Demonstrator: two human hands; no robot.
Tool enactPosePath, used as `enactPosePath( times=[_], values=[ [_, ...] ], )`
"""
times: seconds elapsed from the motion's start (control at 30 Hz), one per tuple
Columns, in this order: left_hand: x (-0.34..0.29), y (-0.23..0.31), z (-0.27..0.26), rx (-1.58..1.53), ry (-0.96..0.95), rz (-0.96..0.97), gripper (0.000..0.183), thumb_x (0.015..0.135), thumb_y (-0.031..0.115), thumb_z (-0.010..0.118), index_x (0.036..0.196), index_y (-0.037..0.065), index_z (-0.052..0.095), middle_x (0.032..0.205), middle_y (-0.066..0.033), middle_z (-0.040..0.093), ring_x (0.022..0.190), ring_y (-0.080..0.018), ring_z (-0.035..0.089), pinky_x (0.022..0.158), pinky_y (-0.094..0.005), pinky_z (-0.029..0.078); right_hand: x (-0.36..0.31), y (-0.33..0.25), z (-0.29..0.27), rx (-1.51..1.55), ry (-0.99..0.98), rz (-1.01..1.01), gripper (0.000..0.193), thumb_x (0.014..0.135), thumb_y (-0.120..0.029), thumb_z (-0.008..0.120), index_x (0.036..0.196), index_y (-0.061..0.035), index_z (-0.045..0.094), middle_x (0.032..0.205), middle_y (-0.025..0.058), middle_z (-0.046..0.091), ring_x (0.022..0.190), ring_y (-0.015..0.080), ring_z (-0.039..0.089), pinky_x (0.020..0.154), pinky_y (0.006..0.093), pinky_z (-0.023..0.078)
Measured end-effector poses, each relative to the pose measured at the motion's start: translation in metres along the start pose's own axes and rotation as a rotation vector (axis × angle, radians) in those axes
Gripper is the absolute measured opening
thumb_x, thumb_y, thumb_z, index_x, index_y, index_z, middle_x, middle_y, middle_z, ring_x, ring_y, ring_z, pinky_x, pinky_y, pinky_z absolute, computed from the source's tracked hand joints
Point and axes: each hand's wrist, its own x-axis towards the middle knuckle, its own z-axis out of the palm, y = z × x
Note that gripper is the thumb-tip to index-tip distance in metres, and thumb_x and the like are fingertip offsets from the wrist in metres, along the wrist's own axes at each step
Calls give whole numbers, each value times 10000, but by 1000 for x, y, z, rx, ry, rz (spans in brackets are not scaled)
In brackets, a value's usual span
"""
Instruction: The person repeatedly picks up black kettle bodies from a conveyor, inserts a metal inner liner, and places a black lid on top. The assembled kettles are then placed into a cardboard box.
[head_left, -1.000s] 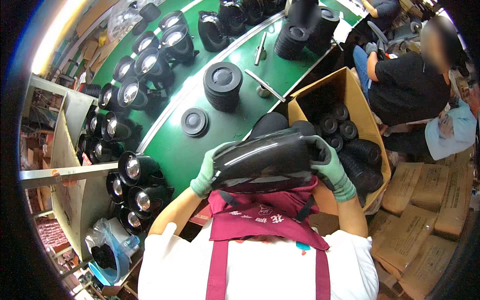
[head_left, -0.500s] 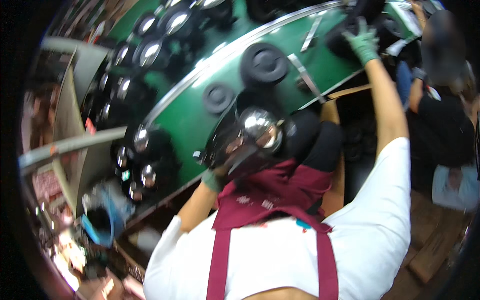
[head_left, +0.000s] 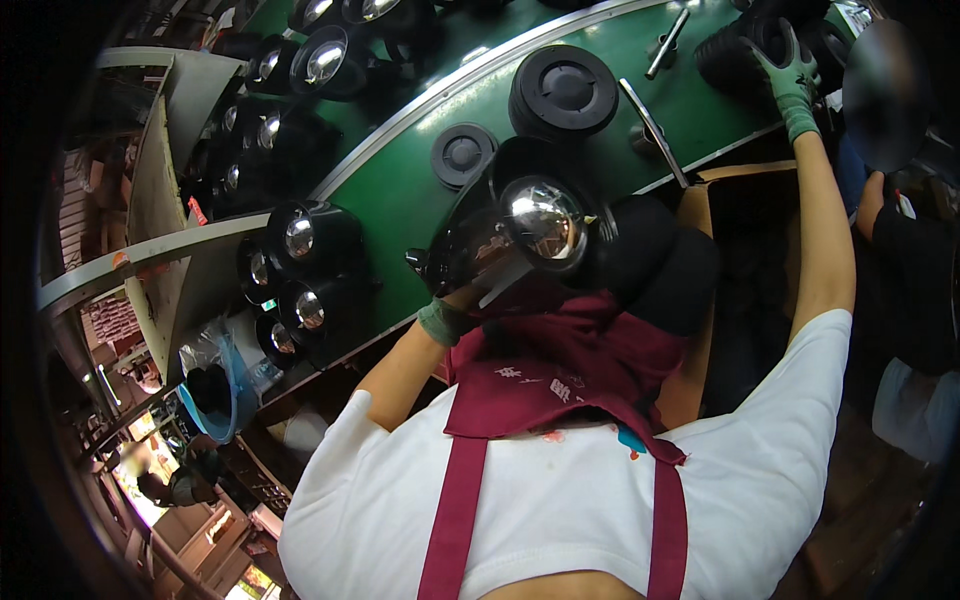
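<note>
My gloved left hand [head_left: 446, 322] holds a glossy black rounded housing [head_left: 475, 245] from below, tilted over my lap; the housing hides most of its fingers. A mirror-bright round end [head_left: 545, 220] on the housing faces up and right. At the far right, my gloved right hand [head_left: 790, 78] curls its thumb and fingers around the end of a row of black round discs [head_left: 722, 58], which lies on its side. Beyond the housing, a stack of wide black discs [head_left: 565, 90] and a smaller black disc [head_left: 464, 155] lie flat on the green tabletop [head_left: 385, 185].
Several shiny-ended black housings [head_left: 312, 240] crowd the left and far side. Two metal bars [head_left: 652, 130] stand out from the table. An open cardboard box [head_left: 700, 250] is by my right leg, a blue bucket [head_left: 225, 395] at left. Another person [head_left: 900, 270] is at right.
My right hand has gone from spread fingers over the black discs to curling around their end. My left hand still holds the housing. The whole view has shifted and become sharper.
</note>
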Motion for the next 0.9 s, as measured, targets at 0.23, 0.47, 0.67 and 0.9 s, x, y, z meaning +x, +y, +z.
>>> enactPosePath(
  times=[0.23, 0.47, 0.67, 0.9],
  values=[
    [-21, -6, 4, 281, -5, 62, 653, 828, 89, 709, 1408, 57, 413, 1376, -99, 504, 1251, -214, 499, 1011, -372, 469, -131, -176, -147, 1619, -551, 172, 771, 887, -355, 676, 1491, -52, 305, 1409, 91, 461, 1268, 194, 472, 1058, 332, 393],
    [-21, -2, -14, 99, -89, 64, 567, 839, 116, 699, 1351, 51, 466, 1341, -97, 528, 1202, -207, 521, 993, -366, 478, -250, -261, -247, 1351, -695, 61, 919, 779, -302, 783, 1508, -66, 275, 1506, 147, 323, 1367, 286, 320, 1126, 399, 275],
    [-22, -5, -16, 16, -126, 62, 497, 848, 140, 691, 1302, 46, 511, 1310, -96, 549, 1160, -201, 541, 977, -362, 485, -278, -260, -270, 1145, -555, -94, 892, 845, -445, 694, 1512, -45, 257, 1541, 171, 275, 1425, 313, 260, 1149, 400, 225],
    [-39, -43, -27, -351, -80, 17, 422, 860, 167, 681, 1244, 40, 564, 1275, -94, 573, 1111, -195, 563, 959, -356, 494, -297, -263, -284, 1344, -602, 94, 772, 977, -455, 490, 1537, -39, 160, 1534, 115, 299, 1337, 187, 373, 1077, 335, 334]
  ],
)
